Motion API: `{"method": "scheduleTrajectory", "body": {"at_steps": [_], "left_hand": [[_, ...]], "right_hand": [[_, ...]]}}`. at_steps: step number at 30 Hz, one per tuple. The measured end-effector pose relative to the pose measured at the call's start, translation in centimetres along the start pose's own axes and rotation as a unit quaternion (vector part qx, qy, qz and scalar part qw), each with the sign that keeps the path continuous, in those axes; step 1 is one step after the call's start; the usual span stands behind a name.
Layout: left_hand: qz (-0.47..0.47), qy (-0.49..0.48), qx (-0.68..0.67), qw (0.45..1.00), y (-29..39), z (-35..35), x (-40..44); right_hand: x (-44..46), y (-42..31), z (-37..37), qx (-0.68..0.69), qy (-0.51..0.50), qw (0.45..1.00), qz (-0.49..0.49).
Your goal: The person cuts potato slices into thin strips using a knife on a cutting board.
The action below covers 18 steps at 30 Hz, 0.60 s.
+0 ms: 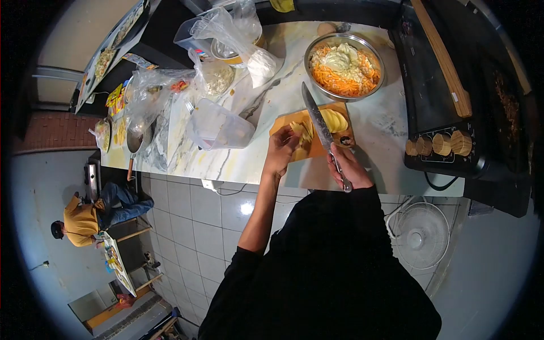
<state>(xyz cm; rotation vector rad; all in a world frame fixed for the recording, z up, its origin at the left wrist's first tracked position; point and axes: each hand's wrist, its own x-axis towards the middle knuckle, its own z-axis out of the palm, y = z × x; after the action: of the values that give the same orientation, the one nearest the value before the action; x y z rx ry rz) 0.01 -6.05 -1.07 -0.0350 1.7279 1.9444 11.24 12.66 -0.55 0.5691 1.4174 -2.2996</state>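
A wooden cutting board (300, 150) lies near the counter's front edge. My right hand (348, 167) grips the handle of a long knife (318, 116), whose blade crosses the board and points away from me. Pale yellow slices (334, 120) lie on the board to the right of the blade. At the board's left side, my left hand (281, 148) has its fingers closed on thin yellow pieces (302, 130). Behind the board stands a metal bowl (381, 85) of shredded orange and pale food.
An empty-looking clear plastic container (220, 126) sits left of the board, with plastic bags (153, 102) beyond. A black cooker (447, 136) stands at the right. A floor fan (418, 238) is below the counter. Another person (84, 221) sits at the far left.
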Motion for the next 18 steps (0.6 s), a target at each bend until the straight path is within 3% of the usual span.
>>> {"method": "scheduleTrajectory", "body": {"at_steps": [5, 14, 18], "left_hand": [[0.025, 0.004, 0.056, 0.998, 0.7, 1.0, 0.6], [0.003, 0.006, 0.085, 0.996, 2.0, 1.2, -0.8], [0.038, -0.010, 0.111, 0.993, 2.2, -0.1, -1.2]], "right_hand": [[-1.3, -1.3, 0.1, -0.035, 0.042, 0.998, -0.018], [-1.9, -1.3, 0.0, -0.040, 0.024, 0.999, -0.004], [-2.0, -1.0, -0.1, -0.071, 0.012, 0.997, -0.011]]}}
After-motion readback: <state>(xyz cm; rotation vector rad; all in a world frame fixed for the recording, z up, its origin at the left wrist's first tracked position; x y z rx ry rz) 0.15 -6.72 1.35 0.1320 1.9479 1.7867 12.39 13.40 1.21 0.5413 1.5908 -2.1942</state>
